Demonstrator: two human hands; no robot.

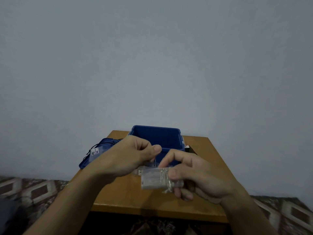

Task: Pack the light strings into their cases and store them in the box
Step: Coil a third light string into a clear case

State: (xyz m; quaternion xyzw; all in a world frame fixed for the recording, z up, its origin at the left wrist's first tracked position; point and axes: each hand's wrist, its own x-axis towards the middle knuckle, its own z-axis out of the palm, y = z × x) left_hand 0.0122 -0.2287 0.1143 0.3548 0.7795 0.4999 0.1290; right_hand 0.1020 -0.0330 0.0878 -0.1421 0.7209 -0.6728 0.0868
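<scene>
Right hand (198,177): curled round a clear case (154,179), thumb pressed on top at the near end, fingers tucked beneath, lifting it off the counter (127,197). Left hand (128,155): just beside the right and slightly above it, fingers curled in, thumb and forefinger pinching what looks like a hair-thin light string (155,161) dropping straight down to the case. Too fine and blurred to trace further.

Just beyond both sets of fingertips: an open blue box (169,131), upright, inside not visible from here. Out past the back of the left hand: a blue lid (88,162) lying flat, with a second labelled case (95,152) resting on it and a dark cord (91,148) looped loosely about that.

Handling, as a judgement:
- Case likely very light, stiff but thin-walled, smooth enough to slip. Best gripped across the broad faces at one end, as now, leaving the other end free for loading.
- String likely limp, springy in its coils, easy to kink or snag. Best pinched close to the case and fed in short lengths, without tugging.
- Crinkled clear wrap at the thumb end probably soft and no good as a hold.

Packing apparently under way, storing in the box not yet done for this case.
</scene>
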